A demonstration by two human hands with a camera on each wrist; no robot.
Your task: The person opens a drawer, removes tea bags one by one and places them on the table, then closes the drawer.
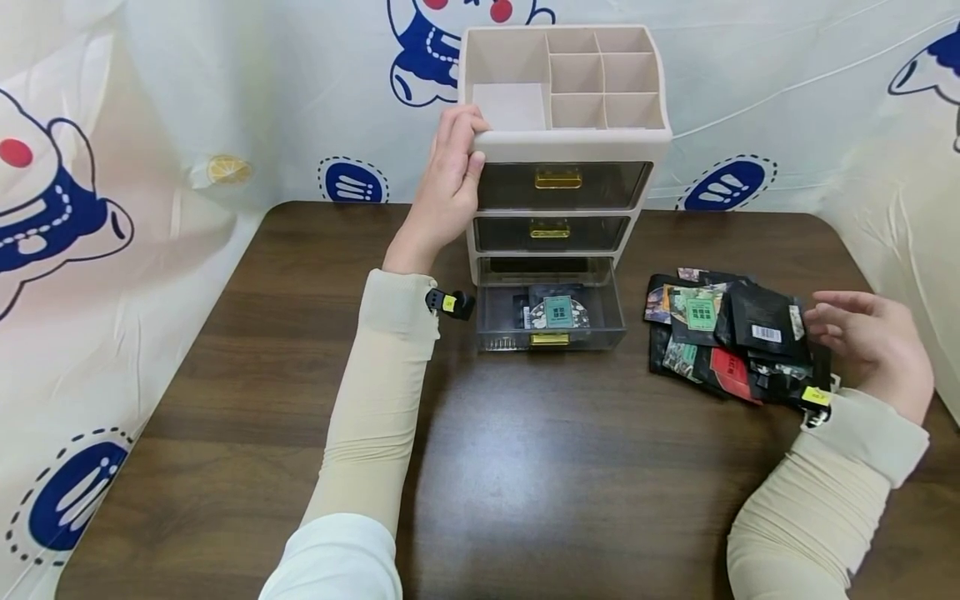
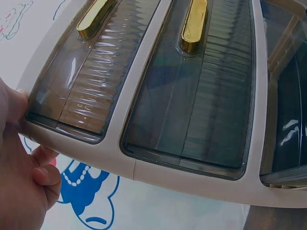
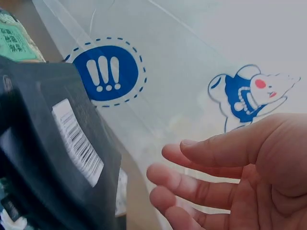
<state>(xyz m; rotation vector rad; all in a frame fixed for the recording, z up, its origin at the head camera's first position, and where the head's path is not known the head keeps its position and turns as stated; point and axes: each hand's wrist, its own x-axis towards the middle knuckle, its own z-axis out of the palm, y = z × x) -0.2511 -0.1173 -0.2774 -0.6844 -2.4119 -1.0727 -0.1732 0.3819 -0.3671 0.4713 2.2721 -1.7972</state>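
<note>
My left hand [image 1: 447, 171] grips the upper left corner of a white desktop drawer organizer [image 1: 573, 147]. In the left wrist view its thumb lies at the front edge and its fingers curl around the side. The bottom drawer [image 1: 495, 340] is pulled out, with dark packets [image 1: 558, 312] inside, one bearing a green label. Two drawers with gold handles above it are closed. At the right, my right hand [image 1: 873, 337] is beside a pile of black packets [image 1: 767, 317], its fingers loosely bent and holding nothing. A barcode label [image 3: 77, 142] shows on the nearest packet.
The organizer's top has one large compartment [image 1: 510, 104] and several small ones. It stands at the back of a brown wooden table [image 1: 480, 467]. White cloth [image 1: 225, 100] with blue cartoon prints hangs behind and at both sides of the table.
</note>
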